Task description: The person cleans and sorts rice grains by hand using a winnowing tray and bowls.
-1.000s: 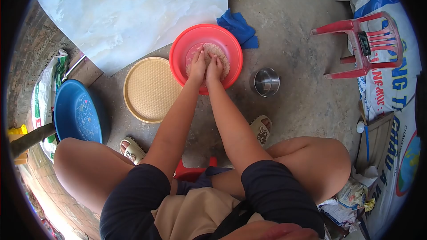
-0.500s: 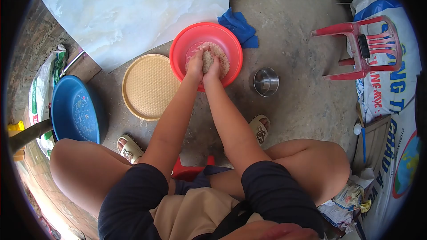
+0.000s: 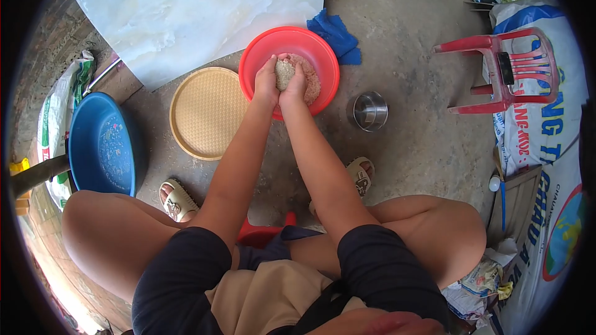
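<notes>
Both hands are cupped side by side over the red plastic basin (image 3: pixel 329 87). My left hand (image 3: pixel 266 80) forms one side of the cup and my right hand (image 3: pixel 296 87) the other, with a heap of pale rice (image 3: pixel 285 74) between them. More rice (image 3: pixel 312 85) lies in the basin, to the right of my right hand. Part of the basin's floor is hidden by my hands. Close by on the left is a round woven tray (image 3: pixel 205 115), flat on the ground. A metal bowl (image 3: pixel 370 111) stands to the right of the basin.
A blue tub (image 3: pixel 102 149) with bits stuck inside stands at the left. Behind the basin lie a pale sheet (image 3: pixel 192 12) and a blue cloth (image 3: pixel 335 34). To the right, a red plastic stool (image 3: pixel 506 71) lies against printed sacks (image 3: pixel 552 130).
My cupped hands have shifted slightly left in the basin, and the rice in them shows more fully. More of the loose rice is visible at the right. The view has tilted a little.
</notes>
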`<state>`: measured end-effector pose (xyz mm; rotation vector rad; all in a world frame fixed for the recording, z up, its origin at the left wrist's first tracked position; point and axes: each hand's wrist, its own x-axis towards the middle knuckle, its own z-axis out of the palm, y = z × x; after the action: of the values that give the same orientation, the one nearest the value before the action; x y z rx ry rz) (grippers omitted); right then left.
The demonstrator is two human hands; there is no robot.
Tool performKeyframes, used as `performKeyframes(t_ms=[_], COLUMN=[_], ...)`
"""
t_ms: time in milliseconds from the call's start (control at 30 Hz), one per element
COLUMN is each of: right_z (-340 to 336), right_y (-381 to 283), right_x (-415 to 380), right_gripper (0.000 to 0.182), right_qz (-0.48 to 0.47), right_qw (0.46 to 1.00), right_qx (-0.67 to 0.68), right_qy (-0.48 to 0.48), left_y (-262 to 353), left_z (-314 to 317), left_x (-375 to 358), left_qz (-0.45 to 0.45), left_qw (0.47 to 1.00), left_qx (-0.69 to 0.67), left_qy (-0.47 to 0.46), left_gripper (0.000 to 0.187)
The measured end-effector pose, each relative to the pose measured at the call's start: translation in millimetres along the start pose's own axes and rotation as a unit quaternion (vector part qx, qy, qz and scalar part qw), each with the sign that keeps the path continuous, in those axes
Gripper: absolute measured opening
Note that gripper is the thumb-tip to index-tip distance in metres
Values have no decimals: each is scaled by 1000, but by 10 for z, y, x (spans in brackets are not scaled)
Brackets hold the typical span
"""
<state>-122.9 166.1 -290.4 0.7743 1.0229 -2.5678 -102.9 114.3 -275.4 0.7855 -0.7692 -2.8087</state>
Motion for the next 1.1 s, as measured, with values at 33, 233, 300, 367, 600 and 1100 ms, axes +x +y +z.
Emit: performKeyframes(t_ms=[33,233,300,367,600,1100], right_z=[55,440,540,622,612,250], right_y=[-5,77,185,333,864,1537], right_x=[-42,-365,-462,-537,-783,-792], right_gripper=[38,37,36,35,35,17], right_qz=[0,10,16,31,65,89], right_qw=[1000,998,997,995,985,971], right_qx=[-1,-40,-40,-35,-114,-218], right_qy=[-1,-47,-64,-90,-108,-41], left_y=[47,412,562,698,852,537], left_z=[16,-26,-95,-187,-827,-1771], left_x=[-21,-176,-254,-353,-507,-546], left_qz=[1,73,78,87,125,92], left_qw=[1000,997,997,996,988,975], left_qx=[-1,13,-7,-21,-65,-106], left_qy=[0,26,23,20,65,171], left_gripper=[29,31,31,32,32,29])
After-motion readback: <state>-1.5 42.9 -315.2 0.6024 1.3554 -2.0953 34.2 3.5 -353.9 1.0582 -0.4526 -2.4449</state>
